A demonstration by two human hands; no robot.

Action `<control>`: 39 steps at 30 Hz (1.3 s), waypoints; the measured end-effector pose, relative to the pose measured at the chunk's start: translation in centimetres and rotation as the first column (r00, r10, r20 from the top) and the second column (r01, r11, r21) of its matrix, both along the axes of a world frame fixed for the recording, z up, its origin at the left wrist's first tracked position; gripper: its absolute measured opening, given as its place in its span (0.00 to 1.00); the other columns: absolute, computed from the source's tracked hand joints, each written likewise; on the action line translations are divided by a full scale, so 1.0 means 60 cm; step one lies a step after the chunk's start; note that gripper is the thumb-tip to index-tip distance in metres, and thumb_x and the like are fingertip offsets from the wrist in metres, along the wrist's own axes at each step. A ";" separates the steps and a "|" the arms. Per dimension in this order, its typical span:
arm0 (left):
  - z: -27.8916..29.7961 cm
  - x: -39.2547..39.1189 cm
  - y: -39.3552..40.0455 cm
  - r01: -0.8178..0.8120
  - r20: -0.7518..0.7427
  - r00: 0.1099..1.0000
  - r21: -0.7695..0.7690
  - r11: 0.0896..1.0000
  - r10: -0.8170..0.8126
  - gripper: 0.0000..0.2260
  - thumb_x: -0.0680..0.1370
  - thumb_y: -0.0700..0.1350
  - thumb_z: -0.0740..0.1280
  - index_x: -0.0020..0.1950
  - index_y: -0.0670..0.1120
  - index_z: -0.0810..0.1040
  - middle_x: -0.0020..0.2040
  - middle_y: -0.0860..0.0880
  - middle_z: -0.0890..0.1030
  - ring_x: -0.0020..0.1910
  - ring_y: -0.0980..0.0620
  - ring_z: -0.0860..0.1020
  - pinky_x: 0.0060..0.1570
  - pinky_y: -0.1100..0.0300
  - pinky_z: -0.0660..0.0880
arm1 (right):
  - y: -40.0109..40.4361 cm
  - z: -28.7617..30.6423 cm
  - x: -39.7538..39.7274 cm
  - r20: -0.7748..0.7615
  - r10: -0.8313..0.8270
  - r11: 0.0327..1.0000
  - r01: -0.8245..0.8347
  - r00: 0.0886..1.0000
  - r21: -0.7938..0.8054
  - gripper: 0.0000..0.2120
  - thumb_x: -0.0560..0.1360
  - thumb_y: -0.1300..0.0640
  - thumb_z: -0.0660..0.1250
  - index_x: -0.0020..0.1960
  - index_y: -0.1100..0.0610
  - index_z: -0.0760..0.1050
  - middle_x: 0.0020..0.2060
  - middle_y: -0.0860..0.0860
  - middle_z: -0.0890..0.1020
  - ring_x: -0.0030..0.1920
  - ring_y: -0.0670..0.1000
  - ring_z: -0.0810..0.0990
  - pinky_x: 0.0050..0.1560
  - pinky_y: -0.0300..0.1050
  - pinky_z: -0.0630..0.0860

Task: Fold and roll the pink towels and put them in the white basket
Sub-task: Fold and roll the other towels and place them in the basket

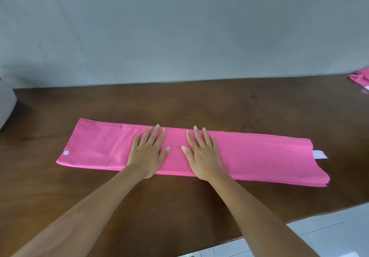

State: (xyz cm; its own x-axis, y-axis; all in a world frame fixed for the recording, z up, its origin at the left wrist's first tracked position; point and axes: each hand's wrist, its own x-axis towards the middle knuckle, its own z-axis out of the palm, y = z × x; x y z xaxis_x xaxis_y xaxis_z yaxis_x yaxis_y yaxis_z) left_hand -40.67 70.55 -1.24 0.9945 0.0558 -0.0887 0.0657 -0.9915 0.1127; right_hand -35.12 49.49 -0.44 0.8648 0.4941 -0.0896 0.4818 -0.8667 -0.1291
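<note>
**Across the table: a long pink strip waiting to be rolled**

On the dark wooden table [199, 207] a pink towel [259, 157] lies folded into a narrow band, its long axis running left to right in front of the person. Both hands lie flat on its middle. The left hand [148, 153] and the right hand [201, 155] sit side by side, thumbs nearly meeting, fingers straight and slightly spread, pointing away from the body. Neither grips anything; the palms press the cloth down.

The strip's length matters most for what comes next. A roll would, by my reading, start from one short end, and both ends lie well out to the sides of the fingers. The left end, marked by a small white dot [66, 152], is nearer the left hand; the right end, with a white label [319, 154] sticking out, is nearer the right hand.

At the far left edge a pale rounded shape, probably the white basket [6, 107], is partly in view. More pink towels [359, 79] lie at the far right. Folding looks finished; rolling has not begun.
</note>
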 end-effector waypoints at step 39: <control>0.031 0.032 -0.111 -0.145 0.055 0.972 -0.626 0.766 0.229 0.25 0.86 0.56 0.47 0.83 0.50 0.57 0.83 0.52 0.57 0.82 0.56 0.50 0.80 0.53 0.45 | 0.019 -0.001 -0.006 -0.025 -0.002 0.999 0.001 1.000 -0.046 0.44 0.69 0.33 0.16 0.81 0.49 0.31 0.81 0.48 0.34 0.80 0.49 0.33 0.81 0.55 0.38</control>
State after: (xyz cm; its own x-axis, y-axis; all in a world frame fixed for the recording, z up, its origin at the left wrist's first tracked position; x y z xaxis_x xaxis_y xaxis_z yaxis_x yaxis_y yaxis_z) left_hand -38.74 63.88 0.63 0.9748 0.2173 -0.0497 0.1871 -0.6766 0.7122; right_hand -35.49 50.65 -0.52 0.8628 0.4875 -0.1342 0.4774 -0.8728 -0.1010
